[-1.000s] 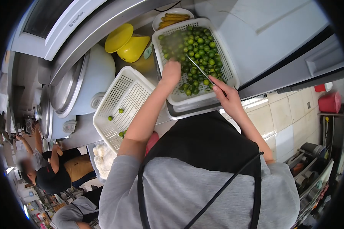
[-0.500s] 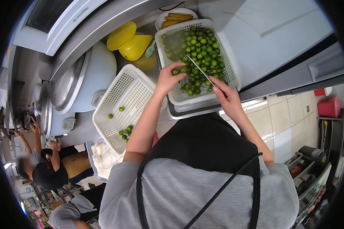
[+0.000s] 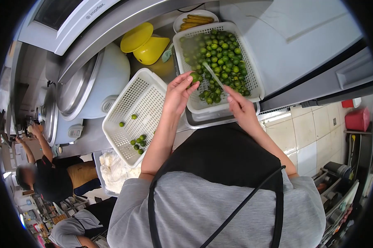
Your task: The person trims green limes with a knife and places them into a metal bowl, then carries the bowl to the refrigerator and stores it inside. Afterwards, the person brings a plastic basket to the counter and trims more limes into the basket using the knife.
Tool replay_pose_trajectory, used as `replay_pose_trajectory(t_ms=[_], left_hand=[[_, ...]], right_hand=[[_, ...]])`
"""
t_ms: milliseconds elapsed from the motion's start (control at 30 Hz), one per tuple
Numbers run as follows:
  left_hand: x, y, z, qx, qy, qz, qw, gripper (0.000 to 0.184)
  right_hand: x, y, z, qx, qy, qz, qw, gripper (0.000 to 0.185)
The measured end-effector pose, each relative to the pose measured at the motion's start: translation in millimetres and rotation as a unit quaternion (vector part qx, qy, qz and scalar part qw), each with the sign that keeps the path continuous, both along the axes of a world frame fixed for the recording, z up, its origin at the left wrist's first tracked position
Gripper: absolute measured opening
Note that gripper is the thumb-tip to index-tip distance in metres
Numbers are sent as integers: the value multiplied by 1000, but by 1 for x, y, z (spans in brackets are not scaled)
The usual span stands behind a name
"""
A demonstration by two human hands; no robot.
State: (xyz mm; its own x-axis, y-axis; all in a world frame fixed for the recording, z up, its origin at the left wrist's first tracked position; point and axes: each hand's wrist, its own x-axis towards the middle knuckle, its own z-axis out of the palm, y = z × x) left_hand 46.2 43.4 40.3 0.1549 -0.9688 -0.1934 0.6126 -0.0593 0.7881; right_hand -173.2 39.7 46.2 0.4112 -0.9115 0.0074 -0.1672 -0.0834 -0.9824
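My left hand (image 3: 178, 94) pinches a small green lime (image 3: 194, 77) between thumb and fingers, over the near left side of a white perforated basket (image 3: 204, 108). That basket holds a heap of small green limes (image 3: 225, 58). In my right hand (image 3: 241, 108) is a knife (image 3: 213, 75), its blade slanting up and left above the limes, apart from the held lime. To the left, a second white perforated basket (image 3: 128, 97) tilts on the counter with several limes (image 3: 139, 142) at its near end.
A yellow plastic vessel (image 3: 151, 50) and a plate (image 3: 178, 20) of long yellow-brown items stand behind. Large lidded pots (image 3: 112, 78) line the left. Below the second basket sits a tub of white stuff (image 3: 112, 173). Two other people (image 3: 54, 182) are at lower left.
My left hand has turned palm-up and brought the lime into clearer view. The knife has swung steeper, its blade now showing flat. The view has shifted slightly.
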Motion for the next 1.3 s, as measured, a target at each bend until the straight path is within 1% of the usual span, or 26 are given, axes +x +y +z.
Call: replay_pose_trajectory(t_ms=[33,67,133,200,233,300,367,433,467,500,533,633,667,700,733,867,933,967,1033,1067,1133,1167,1200,1233,1267,1300], left_hand=[[0,0,1,-4,21,-8,1000,19],[-1,1,4,-4,20,-8,1000,19],[-7,3,10,-38,-64,9,997,22],[-12,3,20,-35,-70,4,997,23],[-15,2,23,-34,-74,1,997,24],[-14,2,21,-34,-75,-1,997,25],[-13,1,19,-33,-76,-1,997,26],[-14,0,16,-51,-142,50,987,26],[-12,-1,13,-51,-142,49,987,26],[-9,-2,9,-58,-169,56,982,25],[-8,-3,7,-64,-197,64,976,25],[-13,-2,8,-60,-207,78,973,26],[-14,-2,8,-60,-206,78,974,26],[-15,0,8,-60,-230,63,969,25],[-16,1,7,-60,-254,47,964,25],[-28,5,10,-49,-262,20,964,22],[-21,2,11,-14,-72,-19,997,19],[-15,-1,8,-13,-72,-18,997,19],[3,-14,1,1,-16,-2,1000,18],[12,-21,-1,2,-16,0,1000,18],[26,-40,-5,-4,51,-8,999,17],[30,-51,-15,3,14,-22,1000,13],[27,-60,-14,4,14,-21,1000,13],[19,-69,-13,42,-284,-80,954,13],[8,-77,-14,77,-555,-131,818,13],[-3,-83,-21,77,-555,-131,818,13]], right_hand=[[-3,-2,2,0,0,0,1000,32],[-7,-5,7,64,21,-8,998,32],[-9,-5,8,129,42,-15,991,32],[-10,-1,4,-15,12,13,1000,31],[-9,0,2,-15,13,11,1000,31],[-3,3,0,-158,-5,1,987,31],[-3,6,7,-148,13,13,989,31],[-4,9,10,-138,32,25,990,31],[-5,10,11,-134,50,33,989,31],[-6,10,11,-130,68,41,988,31],[-5,10,10,-130,68,41,988,31],[-3,9,15,-147,47,24,988,30],[-2,7,23,-112,82,40,989,30],[-1,5,27,-78,116,56,989,30],[2,2,27,-77,117,55,989,30],[11,-7,19,-101,96,36,990,30],[10,-8,16,-106,90,37,990,30],[6,-8,15,-100,98,42,989,30],[-3,-8,10,-94,106,49,989,31],[-7,-7,4,-92,89,35,991,30],[-16,-6,-3,-90,73,22,993,30],[-20,-6,-5,-58,68,4,996,30],[-22,-6,-5,-25,64,-14,998,30],[-23,-7,-5,-25,64,-13,998,30],[-25,-7,-3,-18,78,-17,997,30],[-26,-8,-2,-11,92,-20,996,30]])
